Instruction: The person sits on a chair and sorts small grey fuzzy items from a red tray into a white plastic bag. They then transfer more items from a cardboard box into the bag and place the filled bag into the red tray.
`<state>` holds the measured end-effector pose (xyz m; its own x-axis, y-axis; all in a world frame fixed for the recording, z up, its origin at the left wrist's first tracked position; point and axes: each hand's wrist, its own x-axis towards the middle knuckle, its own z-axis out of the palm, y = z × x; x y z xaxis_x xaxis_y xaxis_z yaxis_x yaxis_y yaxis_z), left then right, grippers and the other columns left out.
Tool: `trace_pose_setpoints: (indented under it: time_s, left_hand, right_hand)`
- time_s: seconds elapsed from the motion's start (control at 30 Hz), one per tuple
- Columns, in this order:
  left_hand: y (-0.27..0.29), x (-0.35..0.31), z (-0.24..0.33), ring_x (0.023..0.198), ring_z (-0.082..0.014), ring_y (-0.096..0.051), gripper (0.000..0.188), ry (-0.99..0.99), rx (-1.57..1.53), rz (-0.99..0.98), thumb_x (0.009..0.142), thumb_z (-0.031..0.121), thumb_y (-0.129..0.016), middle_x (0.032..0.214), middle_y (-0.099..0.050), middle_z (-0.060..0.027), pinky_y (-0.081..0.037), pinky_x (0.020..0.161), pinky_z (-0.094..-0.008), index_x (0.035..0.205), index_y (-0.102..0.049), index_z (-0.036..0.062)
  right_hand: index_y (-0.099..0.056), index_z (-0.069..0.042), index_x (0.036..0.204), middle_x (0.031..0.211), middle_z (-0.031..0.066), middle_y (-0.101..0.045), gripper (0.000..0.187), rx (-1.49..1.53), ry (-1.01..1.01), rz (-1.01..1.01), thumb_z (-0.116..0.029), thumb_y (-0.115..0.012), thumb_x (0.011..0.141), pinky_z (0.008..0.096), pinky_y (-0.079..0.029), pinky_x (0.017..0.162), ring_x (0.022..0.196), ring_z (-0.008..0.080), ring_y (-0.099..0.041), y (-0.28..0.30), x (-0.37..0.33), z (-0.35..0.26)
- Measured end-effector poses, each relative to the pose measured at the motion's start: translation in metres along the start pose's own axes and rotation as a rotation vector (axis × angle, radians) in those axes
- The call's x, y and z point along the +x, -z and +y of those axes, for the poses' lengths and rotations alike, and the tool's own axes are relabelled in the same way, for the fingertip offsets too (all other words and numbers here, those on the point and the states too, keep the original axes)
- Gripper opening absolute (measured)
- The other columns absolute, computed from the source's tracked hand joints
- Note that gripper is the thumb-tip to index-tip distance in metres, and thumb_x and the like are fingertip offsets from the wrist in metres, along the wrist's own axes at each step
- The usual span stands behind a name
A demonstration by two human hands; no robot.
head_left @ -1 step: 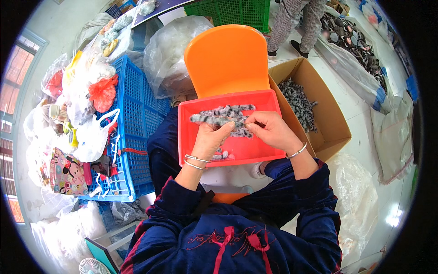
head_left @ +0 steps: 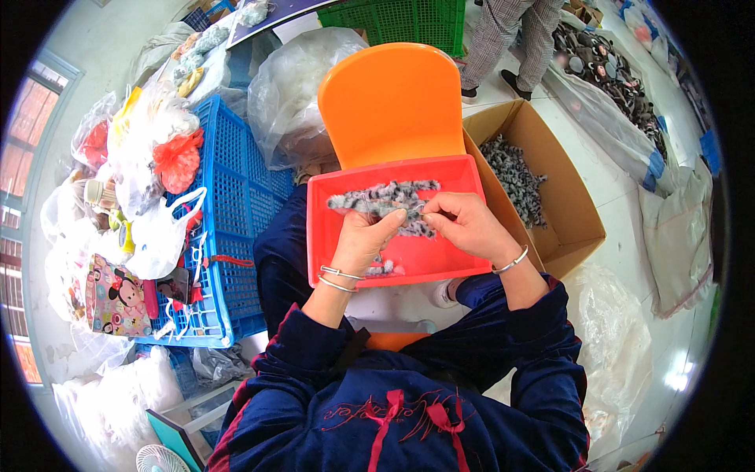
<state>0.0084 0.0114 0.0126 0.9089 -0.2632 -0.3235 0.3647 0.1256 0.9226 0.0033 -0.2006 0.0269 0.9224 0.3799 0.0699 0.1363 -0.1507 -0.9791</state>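
Observation:
Over a red plastic tray (head_left: pixel 452 263), my left hand (head_left: pixel 363 237) grips a grey-and-black striped plush strip (head_left: pixel 352 204) between thumb and fingers. Its far end points left beyond the hand. My right hand (head_left: pixel 465 223) is closed in a pinch at the strip's right end, close to the left fingertips. Whatever lies inside that pinch is too small to make out. More striped plush strips (head_left: pixel 405 189) rest in the tray behind and beneath my hands, and a few bits (head_left: pixel 381 267) lie near its front wall.
An orange chair (head_left: pixel 391 106) supports the tray. Right of it stands a cardboard box (head_left: pixel 568 206) holding a heap of grey plush pieces (head_left: pixel 515 179). Blue plastic crates (head_left: pixel 236 228) with bags on top stand at left. A person's legs (head_left: pixel 503 43) show at the back.

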Motion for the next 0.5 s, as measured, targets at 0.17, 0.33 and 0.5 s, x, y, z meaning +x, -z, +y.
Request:
trace_pose_setpoints:
  time_s: [0.17,0.33,0.5]
  left_hand:
    - [-0.014,0.001,0.002,0.049,-0.0022,-0.038,0.009,-0.094,0.009,0.038,0.088,0.012,-0.069,0.061,-0.050,0.0067,-0.026,0.044,-0.0198,0.086,-0.065,0.0048]
    - [-0.017,0.001,0.000,0.049,-0.0018,-0.039,0.010,-0.123,0.024,0.076,0.087,0.014,-0.070,0.060,-0.050,0.0070,-0.027,0.044,-0.0200,0.086,-0.065,0.0046]
    - [-0.011,0.000,-0.001,0.073,-0.0022,-0.052,0.013,-0.005,0.075,0.103,0.087,0.013,-0.072,0.084,-0.063,0.0053,-0.044,0.063,-0.0206,0.095,-0.069,0.0029]
  right_hand:
    - [-0.061,0.002,0.086,0.074,0.0077,-0.060,0.007,-0.049,0.043,0.023,-0.004,-0.059,0.088,0.0286,-0.046,0.063,0.069,0.0136,-0.056,-0.005,0.000,0.002]
    - [-0.061,0.002,0.085,0.072,0.0064,-0.060,0.007,-0.014,0.019,0.049,-0.004,-0.059,0.088,0.0284,-0.046,0.063,0.068,0.0125,-0.055,-0.008,0.001,0.003]
    - [-0.061,0.003,0.084,0.072,0.0033,-0.060,0.009,0.137,-0.095,0.025,-0.004,-0.058,0.089,0.0264,-0.045,0.062,0.069,0.0088,-0.055,-0.006,0.001,0.001]
